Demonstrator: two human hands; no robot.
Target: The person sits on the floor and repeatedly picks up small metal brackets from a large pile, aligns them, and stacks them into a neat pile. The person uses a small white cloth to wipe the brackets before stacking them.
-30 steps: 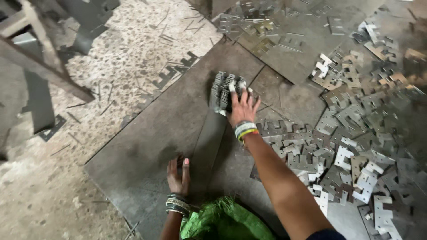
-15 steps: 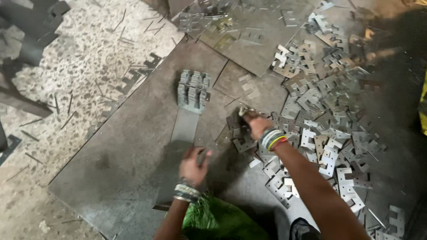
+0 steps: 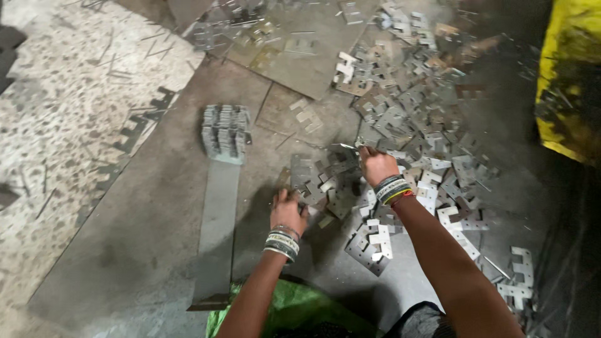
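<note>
My left hand (image 3: 288, 211) rests on the floor plate at the edge of a small heap of flat notched metal pieces (image 3: 325, 178), fingers curled on them. On the far side of the same heap, my right hand (image 3: 375, 164) grips a few of the pieces. Both wrists wear bangles. A neat stack of the same metal pieces (image 3: 225, 133) stands upright to the left, at the far end of a long grey metal strip (image 3: 218, 231).
A wide scatter of loose metal pieces (image 3: 426, 119) covers the floor at the right. Large steel sheets (image 3: 300, 56) lie behind. A yellow bin or machine (image 3: 570, 81) is at the far right. Speckled floor with scrap slivers (image 3: 75, 94) is at the left.
My right hand left the neat stack and moved right to the loose heap. My left hand shifted forward to the heap. The camera view swung to the right.
</note>
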